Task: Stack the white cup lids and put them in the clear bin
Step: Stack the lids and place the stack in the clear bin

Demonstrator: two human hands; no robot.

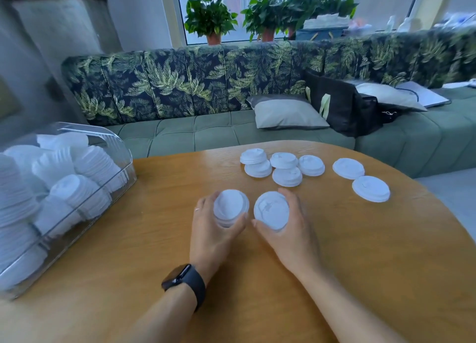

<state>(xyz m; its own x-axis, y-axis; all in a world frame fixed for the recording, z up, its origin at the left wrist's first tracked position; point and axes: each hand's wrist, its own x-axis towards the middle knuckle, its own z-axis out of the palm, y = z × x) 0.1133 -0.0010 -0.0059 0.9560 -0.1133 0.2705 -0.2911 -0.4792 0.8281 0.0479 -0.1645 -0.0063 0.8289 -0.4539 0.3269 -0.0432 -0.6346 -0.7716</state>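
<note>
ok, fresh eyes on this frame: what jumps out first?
The hands at centre: the left hand grips a short stack of white plastic cup lids, and the right hand holds a single white lid beside it. At left, a clear plastic bin is crammed with stacked white lids. Loose white lids lie scattered across the wooden table beyond.

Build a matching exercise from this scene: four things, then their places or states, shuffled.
1. clear bin
2. left hand
3. right hand
4. grey cushion

A. on the green sofa
B. grips a single lid, wrist bare
C. on the table's left side, full of lids
D. grips a small lid stack, watch on wrist

Pairs: 1-C, 2-D, 3-B, 4-A
</note>
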